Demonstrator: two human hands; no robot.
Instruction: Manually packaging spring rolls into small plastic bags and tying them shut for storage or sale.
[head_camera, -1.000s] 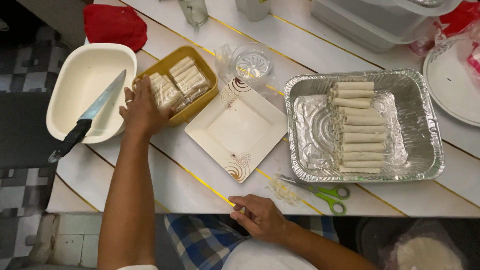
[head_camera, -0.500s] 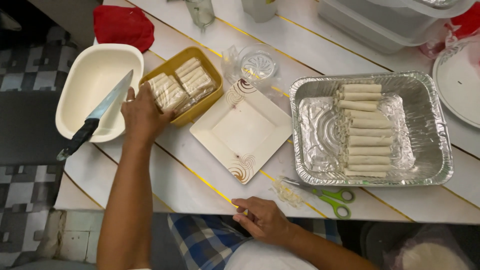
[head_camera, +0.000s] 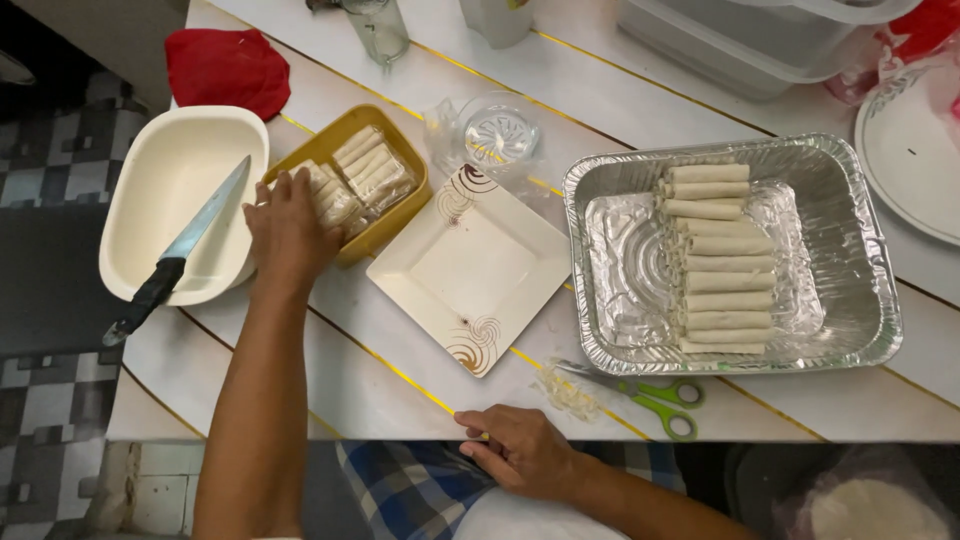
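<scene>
My left hand (head_camera: 287, 225) rests on the near packs of pale rolled sticks (head_camera: 352, 178) inside a yellow dish (head_camera: 408, 150), fingers spread over the wrapped bundles. I cannot tell whether it grips one. My right hand (head_camera: 517, 448) lies at the table's near edge, fingers loosely curled, holding nothing. Between the hands sits an empty square white plate (head_camera: 468, 266) with brown swirls. To the right, a foil tray (head_camera: 850, 250) holds a column of several finished rolls (head_camera: 722, 258).
A white tub (head_camera: 150, 190) at left carries a black-handled knife (head_camera: 180, 247) across its rim. Green scissors (head_camera: 655, 397) and plastic scraps (head_camera: 566, 389) lie near the front edge. Behind are a glass lid (head_camera: 500, 130), red cloth (head_camera: 228, 66), clear bin (head_camera: 740, 40) and round plate (head_camera: 915, 160).
My left hand has slid further onto the packs in the yellow dish. My right hand has drawn slightly back toward the table edge. The view shifted a little.
</scene>
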